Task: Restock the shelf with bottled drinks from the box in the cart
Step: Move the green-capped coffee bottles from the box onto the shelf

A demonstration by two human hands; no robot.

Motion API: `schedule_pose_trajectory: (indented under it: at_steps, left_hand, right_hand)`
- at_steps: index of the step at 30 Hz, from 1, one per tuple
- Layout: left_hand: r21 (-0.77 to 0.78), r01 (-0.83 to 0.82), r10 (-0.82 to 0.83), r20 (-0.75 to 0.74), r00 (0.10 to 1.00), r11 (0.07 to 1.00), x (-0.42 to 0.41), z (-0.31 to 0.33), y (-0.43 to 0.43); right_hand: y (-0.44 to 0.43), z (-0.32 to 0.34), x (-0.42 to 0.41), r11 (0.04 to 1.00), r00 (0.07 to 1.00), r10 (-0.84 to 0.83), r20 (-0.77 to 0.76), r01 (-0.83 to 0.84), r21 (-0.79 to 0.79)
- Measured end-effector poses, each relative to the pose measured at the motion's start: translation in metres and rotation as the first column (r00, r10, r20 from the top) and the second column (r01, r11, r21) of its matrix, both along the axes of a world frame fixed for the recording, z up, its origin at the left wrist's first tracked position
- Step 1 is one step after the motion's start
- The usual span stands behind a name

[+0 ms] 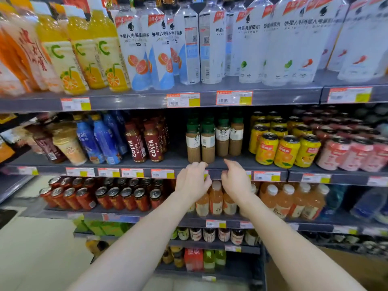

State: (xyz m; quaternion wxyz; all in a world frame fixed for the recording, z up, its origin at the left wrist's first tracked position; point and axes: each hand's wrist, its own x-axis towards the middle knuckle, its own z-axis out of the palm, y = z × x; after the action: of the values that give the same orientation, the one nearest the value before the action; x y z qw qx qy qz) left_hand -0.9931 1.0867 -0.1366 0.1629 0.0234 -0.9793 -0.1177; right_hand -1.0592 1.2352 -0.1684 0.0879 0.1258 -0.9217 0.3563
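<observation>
Several green-capped coffee bottles (pixel 214 137) stand upright in two rows on the grey middle shelf (pixel 178 162). My left hand (pixel 192 180) and my right hand (pixel 236 180) hover side by side just below and in front of them, at the shelf's front edge. Both hands hold nothing, their fingers loosely curled and apart. Neither hand touches a bottle. The box and the cart are out of view.
Red Costa coffee bottles (pixel 144 141) stand left of the coffee bottles, yellow orange-drink cans (pixel 285 148) right. A gap lies between the Costa bottles and the green-capped ones. Peach juice bottles (pixel 291 200) and red cans (pixel 105 196) fill the shelf below. Tall water bottles (pixel 210 43) stand above.
</observation>
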Motion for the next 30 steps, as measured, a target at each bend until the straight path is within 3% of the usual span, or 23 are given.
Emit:
schedule_pose_trajectory:
  at_steps: [7, 11, 19, 25, 30]
  left_hand:
    - [-0.057, 0.113, -0.116, -0.047, 0.992, 0.992, 0.081, 0.007, 0.027]
    - [-0.114, 0.199, -0.197, 0.032, 0.980, 0.973, 0.142, -0.008, 0.048]
    - [-0.020, 0.357, -0.349, 0.172, 0.921, 0.934, 0.232, -0.059, 0.121]
    - [-0.080, 0.428, -0.393, 0.275, 0.878, 0.900, 0.265, -0.069, 0.185]
    - [-0.186, 0.478, -0.426, 0.263, 0.866, 0.858, 0.259, -0.067, 0.259]
  right_hand:
    - [0.042, 0.002, 0.088, 0.978, 0.989, -0.103, 0.105, 0.081, 0.193]
    - [0.063, -0.009, 0.163, 0.963, 0.983, -0.133, 0.124, 0.099, 0.250]
    - [0.145, -0.041, 0.284, 0.909, 0.927, -0.279, 0.249, 0.172, 0.380]
    - [0.233, -0.069, 0.326, 0.853, 0.893, -0.356, 0.275, 0.190, 0.487]
    - [0.321, -0.085, 0.339, 0.814, 0.906, -0.348, 0.241, 0.165, 0.557]
